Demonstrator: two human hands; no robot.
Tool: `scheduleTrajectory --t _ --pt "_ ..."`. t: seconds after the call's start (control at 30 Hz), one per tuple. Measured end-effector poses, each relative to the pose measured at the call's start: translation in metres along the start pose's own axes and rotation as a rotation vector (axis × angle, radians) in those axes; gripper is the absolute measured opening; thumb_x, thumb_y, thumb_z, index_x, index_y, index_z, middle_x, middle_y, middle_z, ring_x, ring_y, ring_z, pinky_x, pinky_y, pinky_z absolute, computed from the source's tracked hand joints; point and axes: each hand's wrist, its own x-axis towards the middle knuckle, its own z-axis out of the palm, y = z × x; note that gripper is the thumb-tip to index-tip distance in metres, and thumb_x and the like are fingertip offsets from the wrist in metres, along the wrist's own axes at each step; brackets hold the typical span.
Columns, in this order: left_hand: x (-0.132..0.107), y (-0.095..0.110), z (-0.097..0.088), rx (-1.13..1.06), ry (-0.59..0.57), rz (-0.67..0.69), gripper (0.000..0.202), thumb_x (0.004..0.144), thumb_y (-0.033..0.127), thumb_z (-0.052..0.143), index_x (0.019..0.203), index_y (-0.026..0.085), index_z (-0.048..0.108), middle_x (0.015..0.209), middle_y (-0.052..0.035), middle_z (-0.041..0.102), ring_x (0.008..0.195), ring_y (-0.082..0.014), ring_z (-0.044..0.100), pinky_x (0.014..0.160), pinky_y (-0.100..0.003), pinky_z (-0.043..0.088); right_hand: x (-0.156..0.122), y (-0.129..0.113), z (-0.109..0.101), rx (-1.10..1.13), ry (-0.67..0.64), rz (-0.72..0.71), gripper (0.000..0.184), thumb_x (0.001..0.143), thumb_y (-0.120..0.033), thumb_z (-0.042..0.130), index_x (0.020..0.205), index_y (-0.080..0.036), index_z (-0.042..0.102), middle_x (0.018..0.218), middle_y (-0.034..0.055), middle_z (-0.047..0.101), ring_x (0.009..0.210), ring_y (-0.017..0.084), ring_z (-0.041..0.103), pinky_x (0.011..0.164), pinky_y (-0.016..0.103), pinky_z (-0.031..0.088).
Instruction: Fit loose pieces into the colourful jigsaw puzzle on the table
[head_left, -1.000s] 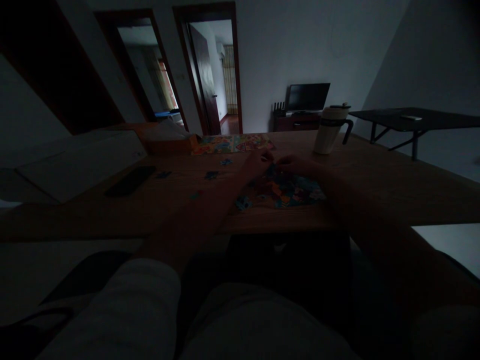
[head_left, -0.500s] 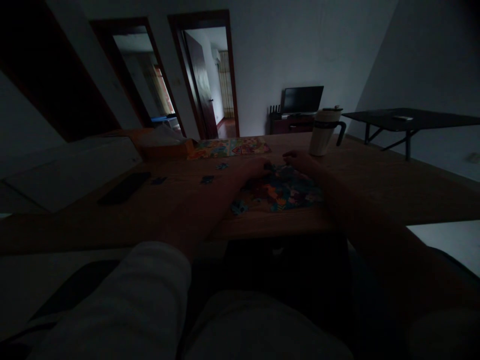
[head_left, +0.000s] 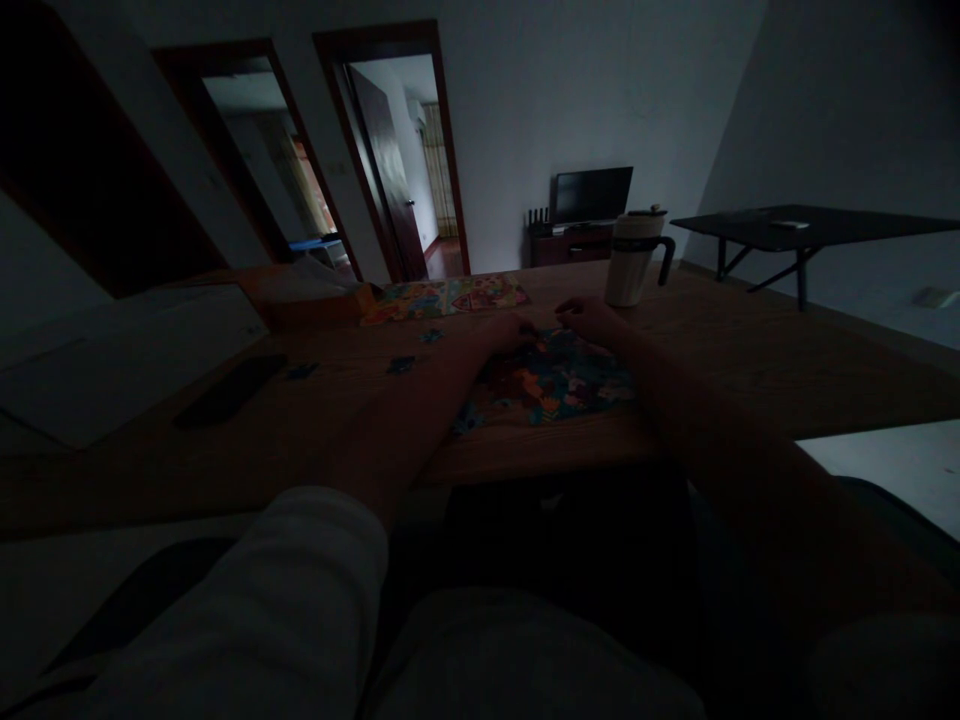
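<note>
A partly assembled jigsaw puzzle (head_left: 559,380), dark teal with orange and pink patches, lies near the table's front edge. At its far left edge is my left hand (head_left: 510,332), fingers curled down and pressed together; what they hold, if anything, is too dark to make out. My right hand (head_left: 589,318) hovers by the far edge of the puzzle, its bent fingers slightly apart with nothing visible between them. Loose puzzle pieces (head_left: 401,365) lie left of my left forearm. Beyond the hands rests a colourful printed sheet (head_left: 487,293).
A cream tumbler with a black handle (head_left: 628,262) stands just past my right hand. To the left are a dark flat object (head_left: 232,390), a white box (head_left: 135,350) and an orange box (head_left: 322,305). A black folding table (head_left: 825,228) is at the far right.
The view has turned slightly, shifting the scene left. The dark piece seen by my left fingertips no longer stands out. Both hands stay at the puzzle's far edge.
</note>
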Motion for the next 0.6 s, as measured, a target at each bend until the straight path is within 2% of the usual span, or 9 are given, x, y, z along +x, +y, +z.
scheduleTrajectory --t 0.2,0.33,0.5,0.6 --pt "-0.004 0.003 -0.01 -0.008 -0.008 -0.043 0.027 0.093 0.026 0.066 0.115 0.027 0.082 0.106 -0.003 0.081 0.091 -0.0192 0.074 0.091 -0.027 0.055 -0.001 -0.001 -0.001 -0.013 -0.005 0.001 0.032 0.099 -0.024 0.06 0.123 -0.012 0.076 0.117 0.0144 0.077 0.098 0.021 0.072 0.088 0.028 0.054" --pt "-0.008 0.003 -0.014 -0.023 -0.018 -0.05 0.027 0.094 0.023 0.065 0.114 0.027 0.083 0.11 -0.0034 0.081 0.094 -0.0198 0.074 0.091 -0.027 0.055 -0.001 -0.001 -0.001 -0.005 -0.006 0.004 0.031 0.097 -0.023 0.06 0.121 -0.013 0.077 0.118 0.0153 0.076 0.101 0.023 0.072 0.088 0.03 0.054" --pt "-0.01 -0.004 -0.013 -0.043 -0.038 0.026 0.032 0.093 0.022 0.065 0.119 0.031 0.081 0.117 -0.0007 0.079 0.102 -0.0193 0.073 0.101 -0.029 0.053 -0.004 -0.004 -0.003 -0.026 -0.04 -0.01 0.032 0.097 -0.021 0.06 0.123 -0.011 0.077 0.121 0.0157 0.075 0.104 0.023 0.071 0.092 0.029 0.053" --pt "-0.01 -0.008 -0.011 -0.039 -0.045 0.04 0.033 0.095 0.024 0.064 0.122 0.032 0.079 0.12 -0.0005 0.079 0.103 -0.0179 0.072 0.101 -0.028 0.052 -0.006 -0.006 -0.004 -0.03 -0.072 -0.013 0.032 0.098 -0.021 0.06 0.123 -0.01 0.077 0.121 0.0157 0.075 0.102 0.023 0.072 0.09 0.029 0.053"
